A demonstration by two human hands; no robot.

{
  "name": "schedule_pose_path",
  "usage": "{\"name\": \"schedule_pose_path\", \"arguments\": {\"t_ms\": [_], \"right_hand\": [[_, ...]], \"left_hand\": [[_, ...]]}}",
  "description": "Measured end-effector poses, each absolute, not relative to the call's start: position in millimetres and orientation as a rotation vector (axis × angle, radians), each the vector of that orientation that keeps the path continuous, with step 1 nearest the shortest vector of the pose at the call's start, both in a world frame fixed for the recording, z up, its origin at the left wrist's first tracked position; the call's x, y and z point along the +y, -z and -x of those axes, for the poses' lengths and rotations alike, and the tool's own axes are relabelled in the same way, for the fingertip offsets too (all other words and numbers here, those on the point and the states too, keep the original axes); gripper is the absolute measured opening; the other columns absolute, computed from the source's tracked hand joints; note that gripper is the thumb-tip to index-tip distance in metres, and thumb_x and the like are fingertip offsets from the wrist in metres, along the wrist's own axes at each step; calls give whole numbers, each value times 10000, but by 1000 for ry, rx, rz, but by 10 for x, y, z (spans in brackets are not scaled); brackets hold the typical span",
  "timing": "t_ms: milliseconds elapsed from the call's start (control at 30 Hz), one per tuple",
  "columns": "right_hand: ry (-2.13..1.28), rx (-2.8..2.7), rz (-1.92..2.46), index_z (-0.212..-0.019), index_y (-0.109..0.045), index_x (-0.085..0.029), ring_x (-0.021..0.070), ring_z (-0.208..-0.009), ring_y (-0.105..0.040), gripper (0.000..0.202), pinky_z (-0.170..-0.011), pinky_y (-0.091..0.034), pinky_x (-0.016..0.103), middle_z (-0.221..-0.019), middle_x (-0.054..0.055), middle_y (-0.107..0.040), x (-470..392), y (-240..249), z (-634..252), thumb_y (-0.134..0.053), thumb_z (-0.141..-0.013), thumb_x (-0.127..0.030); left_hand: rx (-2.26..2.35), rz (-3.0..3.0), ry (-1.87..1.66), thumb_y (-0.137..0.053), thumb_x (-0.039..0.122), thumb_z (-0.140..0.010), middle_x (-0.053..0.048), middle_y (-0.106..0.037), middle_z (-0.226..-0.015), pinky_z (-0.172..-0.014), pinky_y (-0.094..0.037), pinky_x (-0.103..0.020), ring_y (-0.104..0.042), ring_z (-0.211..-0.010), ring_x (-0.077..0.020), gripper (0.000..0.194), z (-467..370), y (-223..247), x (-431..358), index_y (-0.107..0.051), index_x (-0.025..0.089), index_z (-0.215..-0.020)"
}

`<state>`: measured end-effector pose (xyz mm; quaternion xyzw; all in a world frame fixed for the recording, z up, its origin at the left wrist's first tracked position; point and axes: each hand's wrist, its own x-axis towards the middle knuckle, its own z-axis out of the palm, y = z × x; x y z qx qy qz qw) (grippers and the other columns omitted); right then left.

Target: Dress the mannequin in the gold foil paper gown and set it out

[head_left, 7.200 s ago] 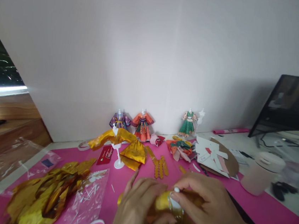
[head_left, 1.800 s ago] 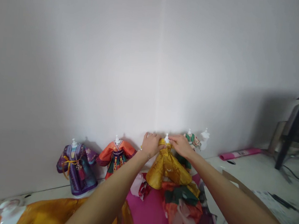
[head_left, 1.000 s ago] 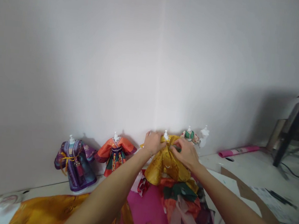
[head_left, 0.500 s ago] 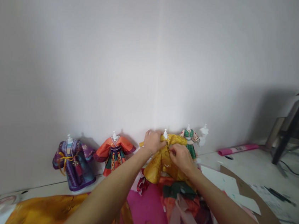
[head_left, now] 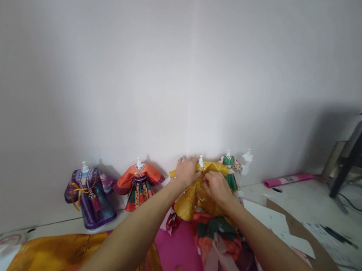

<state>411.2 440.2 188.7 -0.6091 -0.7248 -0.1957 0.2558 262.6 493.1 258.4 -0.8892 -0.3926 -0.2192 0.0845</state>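
A small gold doll robe (head_left: 187, 203) hangs on a white mini mannequin (head_left: 201, 160), whose neck shows above the collar. My left hand (head_left: 187, 170) is closed on the robe's left front near the collar. My right hand (head_left: 217, 186) pinches the fabric at the front opening, just below the neckline. The fingertips partly hide the edges they hold. Below the robe lies a bundle of orange and green doll clothing (head_left: 215, 236) with pale pink ribbons.
Dressed mini mannequins in purple (head_left: 93, 197), orange (head_left: 139, 183) and green (head_left: 229, 161) stand along the wall. A bare white mannequin (head_left: 247, 162) is at the right. Gold cloth (head_left: 55, 251) lies front left; paper sheets (head_left: 268, 216) and a pink roll (head_left: 288, 180) lie right.
My right hand has shifted slightly left and up along the robe's front opening. My left hand stays at the collar, and the robe's right side is pulled a little outward.
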Motion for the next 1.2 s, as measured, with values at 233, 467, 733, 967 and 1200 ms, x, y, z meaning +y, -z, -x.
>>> {"name": "schedule_pose_path", "arguments": {"t_ms": [233, 467, 733, 967, 1200], "right_hand": [[561, -1939, 1636, -1167, -623, -175, 216, -981, -647, 263, -843, -549, 427, -1176, 79, -642, 4386, -1894, -4148, -606, -963, -340], [573, -1937, 1626, -1161, -624, -174, 214, -973, -648, 262, -839, -550, 424, -1167, 78, -644, 4368, -1894, -4152, -606, -962, -344], [560, -1929, 1600, -1152, -626, -174, 211, -965, -648, 257, -834, -549, 421, -1158, 76, -646, 4320, -1920, -4166, -605, -962, -346], [547, -1834, 1620, -1146, -626, -168, 198, -919, -657, 254, -799, -561, 400, -1124, 69, -656, 4342, -1953, -4161, -607, -963, -344], [609, -1712, 1628, -1209, -605, -178, 238, -1045, -631, 288, -877, -539, 453, -1232, 88, -619, 4476, -2194, -4190, -610, -961, -325]], "left_hand": [[-1165, 2644, 675, -611, 338, -951, -106, -601, -1308, -971, -494, -525, -613, -1135, -278, 371, -2612, -2586, 4919, -569, 183, -1285], [-1123, 2638, 690, -614, 344, -949, -105, -611, -1290, -967, -496, -523, -616, -1130, -277, 361, -2611, -2581, 4936, -579, 179, -1269], [-1124, 2635, 711, -612, 339, -951, -105, -608, -1295, -963, -502, -520, -616, -1129, -276, 364, -2590, -2572, 4962, -573, 183, -1278], [-1103, 2654, 736, -618, 334, -948, -106, -607, -1297, -957, -507, -519, -617, -1129, -277, 362, -2602, -2579, 4950, -576, 178, -1272], [-1113, 2705, 742, -622, 326, -947, -102, -622, -1260, -910, -540, -486, -634, -1089, -264, 344, -2583, -2599, 4951, -585, 170, -1251]]}}
